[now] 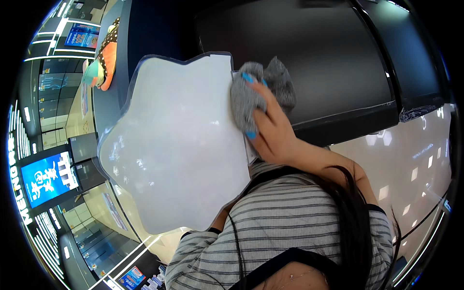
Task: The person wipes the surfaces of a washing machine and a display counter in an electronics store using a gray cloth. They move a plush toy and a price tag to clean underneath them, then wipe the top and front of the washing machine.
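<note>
My right hand [275, 125] is closed around a crumpled grey cloth [247, 99], which lies against the right edge of a large white board [179, 140]. Part of the cloth sticks out past that edge, over the dark panel behind. The board is glossy, with a wavy outline and a clear rim, and it is tilted in front of my body. Only a bit of my left arm shows below the board's lower edge; the left hand is hidden behind it.
Large black panels [295, 63] stand beyond the board. A stuffed toy [108, 63] in orange and dotted brown lies on a grey-blue surface [110, 107] at the left. Further left are a lit blue screen [48, 179] and dark appliances. Shiny pale floor [382, 164] stretches to the right.
</note>
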A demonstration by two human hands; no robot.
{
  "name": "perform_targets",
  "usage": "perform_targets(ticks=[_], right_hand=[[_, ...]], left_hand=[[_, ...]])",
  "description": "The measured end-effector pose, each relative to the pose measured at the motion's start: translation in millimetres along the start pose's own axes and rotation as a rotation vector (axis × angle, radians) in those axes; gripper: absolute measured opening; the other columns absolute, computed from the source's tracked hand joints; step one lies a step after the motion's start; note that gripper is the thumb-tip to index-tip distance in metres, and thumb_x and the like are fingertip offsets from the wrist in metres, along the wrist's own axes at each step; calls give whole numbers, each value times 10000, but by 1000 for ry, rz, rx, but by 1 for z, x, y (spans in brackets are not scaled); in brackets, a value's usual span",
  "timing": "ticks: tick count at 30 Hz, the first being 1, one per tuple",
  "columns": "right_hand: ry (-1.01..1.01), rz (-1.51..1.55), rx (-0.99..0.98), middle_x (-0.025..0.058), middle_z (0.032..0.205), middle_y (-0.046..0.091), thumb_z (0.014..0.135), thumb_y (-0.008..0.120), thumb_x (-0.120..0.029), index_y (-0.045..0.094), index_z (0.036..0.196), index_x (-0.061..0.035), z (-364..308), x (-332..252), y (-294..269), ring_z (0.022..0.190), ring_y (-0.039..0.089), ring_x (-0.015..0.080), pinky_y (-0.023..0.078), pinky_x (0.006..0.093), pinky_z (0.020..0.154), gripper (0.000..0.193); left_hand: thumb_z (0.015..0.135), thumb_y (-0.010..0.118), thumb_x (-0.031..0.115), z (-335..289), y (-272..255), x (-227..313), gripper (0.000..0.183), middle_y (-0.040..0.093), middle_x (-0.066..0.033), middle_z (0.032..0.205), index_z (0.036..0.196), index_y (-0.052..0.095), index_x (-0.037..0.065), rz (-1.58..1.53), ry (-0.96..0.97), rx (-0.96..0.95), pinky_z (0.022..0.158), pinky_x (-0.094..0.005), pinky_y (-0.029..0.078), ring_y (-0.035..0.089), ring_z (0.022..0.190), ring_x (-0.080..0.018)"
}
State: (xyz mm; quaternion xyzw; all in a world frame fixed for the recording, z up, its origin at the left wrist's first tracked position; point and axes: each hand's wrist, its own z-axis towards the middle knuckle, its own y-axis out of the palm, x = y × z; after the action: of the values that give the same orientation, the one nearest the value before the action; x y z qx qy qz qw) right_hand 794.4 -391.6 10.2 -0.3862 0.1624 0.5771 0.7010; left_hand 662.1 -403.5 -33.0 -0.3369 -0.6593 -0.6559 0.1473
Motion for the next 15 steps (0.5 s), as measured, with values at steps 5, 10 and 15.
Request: perform_targets(ticks=[5,10,15], right_hand=[[187,76,56,348,1392,340,916,526,-167,453,1219,160,20,3,9,1229,438,496,382,464,1039,452],[436,156,39,342,1303,404,966,491,-207,367,1316,166,24,-4,9,1124,505,466,431,428,966,527],[596,338,-37,241,1262,469,981,476,-113,345,1370,105,20,-5,-4,1144,503,357,378,381,1009,465]], left_hand=[[977,384,523,4,-4,20,696,471,-273,1343,1404,358,-26,47,-3,-51,1027,-459,461,506,1237,-379],[975,381,533,11,-11,32,710,463,-275,1351,1415,342,-23,82,-34,-111,1035,-461,452,500,1245,-378],[974,378,542,19,-16,41,724,455,-276,1359,1426,326,-21,100,-55,-155,1043,-462,444,493,1253,-377]])
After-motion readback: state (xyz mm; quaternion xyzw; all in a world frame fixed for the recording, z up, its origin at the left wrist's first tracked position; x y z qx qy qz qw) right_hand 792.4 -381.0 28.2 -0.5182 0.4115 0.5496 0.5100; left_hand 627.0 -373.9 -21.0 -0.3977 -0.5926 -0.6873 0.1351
